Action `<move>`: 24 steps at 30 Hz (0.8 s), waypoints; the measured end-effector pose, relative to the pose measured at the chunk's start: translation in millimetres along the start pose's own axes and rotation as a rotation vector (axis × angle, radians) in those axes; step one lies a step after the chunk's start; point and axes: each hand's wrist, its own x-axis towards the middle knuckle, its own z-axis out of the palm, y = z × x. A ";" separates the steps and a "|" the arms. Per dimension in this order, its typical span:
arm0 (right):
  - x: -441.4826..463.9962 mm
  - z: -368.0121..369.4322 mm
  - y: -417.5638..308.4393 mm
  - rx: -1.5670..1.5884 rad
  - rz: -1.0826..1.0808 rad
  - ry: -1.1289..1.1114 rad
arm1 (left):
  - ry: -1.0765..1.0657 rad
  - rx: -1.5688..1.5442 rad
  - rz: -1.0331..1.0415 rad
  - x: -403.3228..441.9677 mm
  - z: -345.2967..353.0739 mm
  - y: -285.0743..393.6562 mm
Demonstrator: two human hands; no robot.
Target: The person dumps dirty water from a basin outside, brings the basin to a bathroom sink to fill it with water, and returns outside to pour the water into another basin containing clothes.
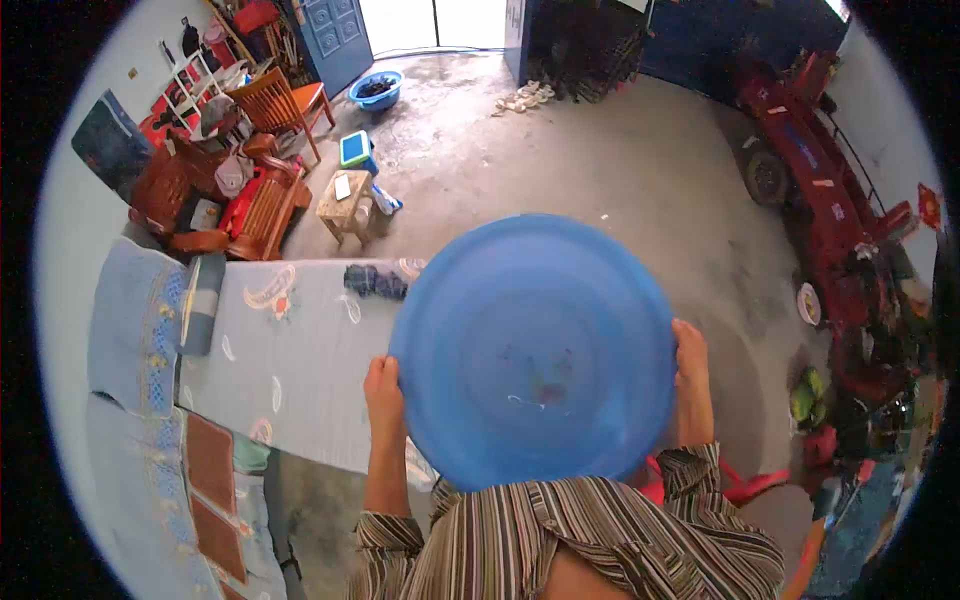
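A large round blue plastic basin (540, 300) is held up in front of my striped shirt. Its inside faces me, with a few dark smudges and a thin whitish strand near the bottom. My left hand (383, 385) is closed round the left rim, and my right hand (690, 350) grips the right rim. Most of the fingers are hidden behind the basin's edge. Beyond my left hand, a dark bundle (376, 282) lies on a table with a pale patterned cloth (290, 350).
A wooden stool (345, 205) and a small blue-green bin (357, 150) stand ahead on the concrete floor. A blue tub (377, 90) with dark contents sits near the bright doorway. Wooden furniture (265, 215) is at the left; a red vehicle (820, 180) lines the right wall.
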 end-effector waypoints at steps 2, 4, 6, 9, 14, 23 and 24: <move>38.5 23.3 -27.2 0.022 0.034 0.006 | 0.111 0.026 -0.019 34.2 20.5 6.9; 73.8 34.1 -46.8 0.021 0.106 -0.040 | 0.101 0.041 -0.001 65.4 37.5 23.6; 118.1 46.1 -56.7 -0.045 0.068 -0.051 | 0.089 0.036 -0.001 90.7 57.9 27.3; 191.4 70.0 -64.8 -0.062 -0.009 -0.077 | 0.094 -0.103 -0.084 148.4 85.6 33.5; 283.4 117.4 -72.3 -0.014 0.011 -0.170 | 0.047 -0.057 0.011 260.1 130.1 44.6; 442.2 223.0 -150.8 -0.053 0.041 -0.033 | 0.072 -0.043 -0.054 444.8 189.3 102.3; 455.4 238.7 -161.8 -0.054 0.054 -0.033 | 0.082 -0.087 -0.057 463.5 191.8 105.0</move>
